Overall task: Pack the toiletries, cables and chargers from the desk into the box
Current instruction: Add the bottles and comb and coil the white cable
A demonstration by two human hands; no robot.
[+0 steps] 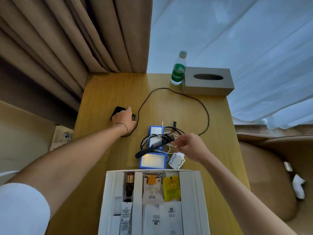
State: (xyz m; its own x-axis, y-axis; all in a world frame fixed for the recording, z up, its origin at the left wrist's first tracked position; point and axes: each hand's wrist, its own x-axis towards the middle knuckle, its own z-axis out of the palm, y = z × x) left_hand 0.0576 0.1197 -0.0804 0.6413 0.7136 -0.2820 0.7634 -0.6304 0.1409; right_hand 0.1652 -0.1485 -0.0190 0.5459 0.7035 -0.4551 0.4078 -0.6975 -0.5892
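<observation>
A white box (201, 197) stands open at the desk's near edge, holding a white tube (125, 216), a dark bottle (130, 185), a pale sachet (151, 189) and a yellow sachet (171, 189). My left hand (124, 119) rests over a black charger (117, 110) at the desk's left side; a long black cable (205, 114) loops away from it. My right hand (189, 146) pinches the end of a black comb (153, 147) lying across tangled white cables (145, 139). Beneath are two blue-edged packets (152, 161). A white round charger (176, 161) lies beside them.
At the desk's (110, 92) far edge stand a green-labelled water bottle (178, 68) and a grey tissue box (208, 81). Brown curtains (67, 39) hang at the back left. A brown chair (264, 175) sits to the right, with a white cloth on it.
</observation>
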